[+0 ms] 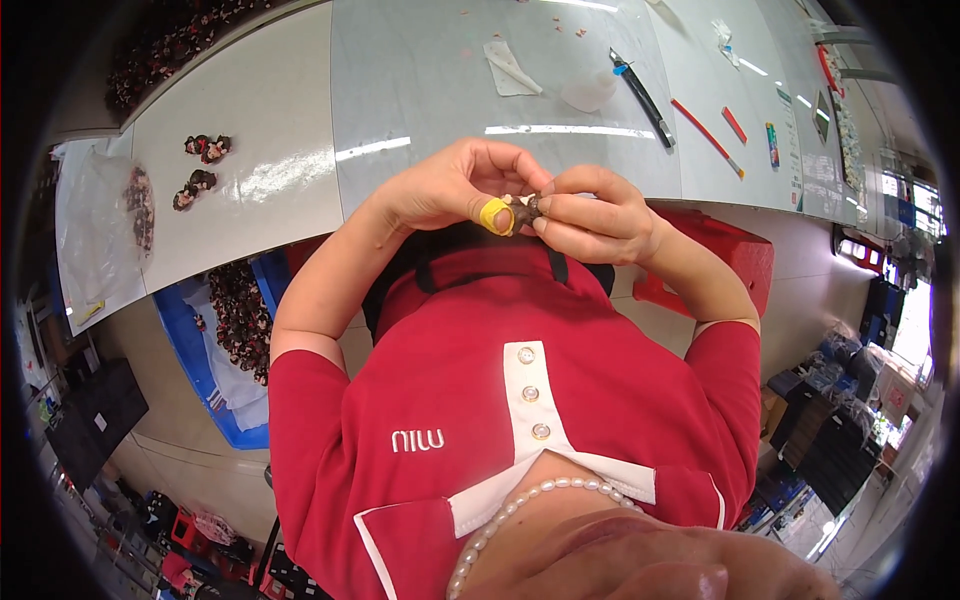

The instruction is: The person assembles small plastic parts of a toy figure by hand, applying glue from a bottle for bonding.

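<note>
White counter point(300, 120) lies broad and mostly bare beyond us; our left hand point(450, 190) and right hand point(600, 215) pinch one small brown figurine point(527, 207) just past its near edge.

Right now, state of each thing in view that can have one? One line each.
Left hand: closed on the small brown figurine, yellow finger cot on one fingertip.
Right hand: pinching the same figurine from the other side.
Small brown figurine: held between both hands, off the white worktable.
Four small dark figurines: lying loose on the table.
Black-handled tool: lying flat, untouched.
Blue tray of figurines: full, under the table edge.
</note>
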Action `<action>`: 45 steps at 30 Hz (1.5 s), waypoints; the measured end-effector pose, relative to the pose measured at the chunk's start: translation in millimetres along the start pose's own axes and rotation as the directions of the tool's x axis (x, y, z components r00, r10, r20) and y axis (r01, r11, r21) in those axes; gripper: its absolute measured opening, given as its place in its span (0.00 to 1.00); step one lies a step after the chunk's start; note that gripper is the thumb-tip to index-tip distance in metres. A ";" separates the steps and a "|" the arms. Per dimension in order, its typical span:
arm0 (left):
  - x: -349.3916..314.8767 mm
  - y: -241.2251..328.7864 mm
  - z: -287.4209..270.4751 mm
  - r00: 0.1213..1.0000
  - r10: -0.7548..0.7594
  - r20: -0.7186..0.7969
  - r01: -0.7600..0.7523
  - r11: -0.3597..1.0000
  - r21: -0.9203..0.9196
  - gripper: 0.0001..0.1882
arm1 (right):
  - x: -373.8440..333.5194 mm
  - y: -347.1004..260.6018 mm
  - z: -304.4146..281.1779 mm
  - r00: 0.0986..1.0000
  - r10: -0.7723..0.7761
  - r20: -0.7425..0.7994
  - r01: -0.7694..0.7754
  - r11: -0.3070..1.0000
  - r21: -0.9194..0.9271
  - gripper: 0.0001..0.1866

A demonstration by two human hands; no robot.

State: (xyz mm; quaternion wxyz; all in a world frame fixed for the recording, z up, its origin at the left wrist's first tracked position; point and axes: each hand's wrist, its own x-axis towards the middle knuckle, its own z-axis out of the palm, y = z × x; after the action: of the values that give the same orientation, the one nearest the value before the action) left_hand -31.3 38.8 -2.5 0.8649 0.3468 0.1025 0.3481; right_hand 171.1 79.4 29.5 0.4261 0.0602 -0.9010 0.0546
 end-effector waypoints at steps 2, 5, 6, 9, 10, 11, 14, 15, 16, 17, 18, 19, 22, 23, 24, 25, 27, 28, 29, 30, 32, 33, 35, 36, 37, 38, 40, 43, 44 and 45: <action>-0.5 1.3 -1.4 0.999 0.022 -0.034 -0.019 0.998 0.067 0.24 | -1.2 1.9 1.7 1.000 -0.001 0.004 0.001 1.000 -0.002 0.11; -1.6 3.9 -1.3 0.998 0.010 -0.058 -0.006 0.998 0.066 0.25 | -5.1 3.4 4.3 1.000 0.028 0.003 -0.028 0.999 0.021 0.11; -2.3 4.3 -1.5 0.998 0.008 -0.058 -0.004 0.998 0.065 0.25 | -6.0 3.7 4.5 0.999 0.041 0.004 -0.041 0.999 0.031 0.11; -3.3 6.2 0.2 0.996 0.013 -0.091 -0.003 0.994 0.109 0.24 | -10.3 4.7 6.7 0.998 0.059 -0.013 -0.058 0.997 0.042 0.11; -3.1 7.4 2.3 0.990 -0.011 -0.138 0.026 0.993 0.112 0.26 | -12.3 5.0 7.7 0.998 0.062 -0.031 -0.060 0.997 0.043 0.12; -3.0 8.1 3.8 0.982 -0.033 -0.186 0.055 0.992 0.115 0.28 | -14.6 5.0 8.3 0.997 0.063 -0.032 -0.062 0.997 0.043 0.12; -4.3 9.1 5.4 0.985 0.012 -0.170 0.022 0.980 0.197 0.23 | -21.4 4.6 10.8 0.995 0.099 -0.027 -0.097 0.993 0.065 0.12; -4.3 9.5 5.3 0.985 0.010 -0.170 0.024 0.980 0.196 0.23 | -23.4 5.2 12.4 0.992 0.113 -0.055 -0.110 0.993 0.054 0.12; -4.3 9.9 5.2 0.984 -0.011 -0.177 0.047 0.979 0.201 0.23 | -24.9 5.5 13.7 0.989 0.126 -0.082 -0.123 0.991 0.043 0.12; -4.2 10.2 5.3 0.982 -0.032 -0.185 0.070 0.976 0.205 0.23 | -25.6 5.7 14.6 0.988 0.128 -0.082 -0.125 0.991 0.043 0.12; -4.0 10.6 5.9 0.982 -0.034 -0.185 0.072 0.976 0.204 0.23 | -26.2 6.0 15.9 0.983 0.150 -0.103 -0.146 0.988 0.044 0.13; -3.5 11.0 7.1 0.981 -0.030 -0.192 0.068 0.979 0.194 0.24 | -26.8 6.2 17.2 0.978 0.172 -0.122 -0.167 0.985 0.045 0.14; 0.0 8.2 10.3 0.978 0.014 -0.209 0.032 0.977 0.212 0.28 | -28.4 5.4 21.3 0.958 0.232 -0.167 -0.230 0.973 0.029 0.17; 1.1 7.4 10.6 0.975 0.055 -0.217 -0.001 0.970 0.241 0.31 | -29.2 5.6 22.9 0.958 0.233 -0.167 -0.231 0.973 0.030 0.17; 1.5 7.6 10.3 0.975 0.054 -0.217 0.000 0.971 0.240 0.31 | -30.3 5.8 24.4 0.952 0.246 -0.184 -0.244 0.969 0.035 0.18; 2.1 8.2 10.0 0.975 0.037 -0.218 0.008 0.980 0.199 0.35 | -30.8 5.9 25.4 0.945 0.259 -0.201 -0.257 0.966 0.039 0.20; 2.8 7.8 8.6 0.975 0.018 -0.220 0.017 0.987 0.158 0.39 | -30.0 4.5 26.6 0.937 0.285 -0.203 -0.283 0.958 0.042 0.21; 2.8 6.2 7.2 0.973 0.025 -0.227 0.010 0.989 0.151 0.40 | -30.0 4.1 27.2 0.929 0.310 -0.204 -0.307 0.951 0.045 0.22; 2.6 4.6 6.1 0.972 0.031 -0.234 0.003 0.990 0.144 0.42 | -30.6 4.2 27.7 0.928 0.311 -0.206 -0.308 0.950 0.047 0.22; 2.6 3.5 5.4 0.972 0.030 -0.234 0.004 0.990 0.143 0.42 | -31.2 4.2 27.6 0.919 0.340 -0.201 -0.339 0.940 0.040 0.23; 2.0 1.4 3.9 0.961 0.042 -0.274 -0.008 0.992 0.125 0.36 | -30.8 3.9 27.1 0.907 0.371 -0.198 -0.372 0.928 0.034 0.23; 0.9 0.0 2.4 0.961 0.040 -0.275 -0.006 0.992 0.125 0.36 | -28.8 3.3 26.5 0.899 0.397 -0.186 -0.398 0.917 0.033 0.23; -1.6 -3.8 -1.7 0.962 0.051 -0.270 -0.023 0.994 0.106 0.30 | -28.7 2.4 26.6 0.889 0.423 -0.175 -0.424 0.905 0.033 0.22; -1.8 -7.1 -3.6 0.961 0.050 -0.271 -0.022 0.994 0.106 0.30 | -29.9 1.7 27.1 0.886 0.434 -0.162 -0.436 0.900 0.030 0.22; -2.0 -10.6 -5.6 0.960 0.086 -0.265 -0.047 0.988 0.149 0.27 | -31.1 1.0 27.8 0.883 0.445 -0.150 -0.447 0.894 0.026 0.22; -2.0 -12.4 -6.4 0.959 0.121 -0.258 -0.072 0.979 0.192 0.24 | -32.3 0.5 28.8 0.882 0.446 -0.151 -0.447 0.894 0.027 0.22; -1.6 -13.7 -3.6 0.956 0.113 -0.272 -0.066 0.982 0.175 0.23 | -35.2 -0.1 30.3 0.878 0.446 -0.171 -0.447 0.894 0.036 0.21; -2.2 -17.2 2.0 0.953 0.141 -0.268 -0.095 0.980 0.175 0.21 | -36.1 -2.0 32.1 0.862 0.468 -0.194 -0.468 0.882 0.046 0.21; -2.3 -18.9 4.0 0.953 0.176 -0.248 -0.130 0.973 0.191 0.21 | -35.6 -2.7 32.0 0.862 0.468 -0.195 -0.469 0.882 0.046 0.21; -1.8 -21.5 6.8 0.953 0.175 -0.248 -0.129 0.973 0.190 0.21 | -35.0 -3.5 31.8 0.855 0.481 -0.197 -0.482 0.875 0.046 0.21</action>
State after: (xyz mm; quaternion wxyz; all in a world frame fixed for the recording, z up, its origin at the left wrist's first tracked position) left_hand -18.4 22.9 -12.0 0.7809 0.3778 0.2188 0.4466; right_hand 169.5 73.4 -17.5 0.4883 -0.1737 -0.8396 0.1629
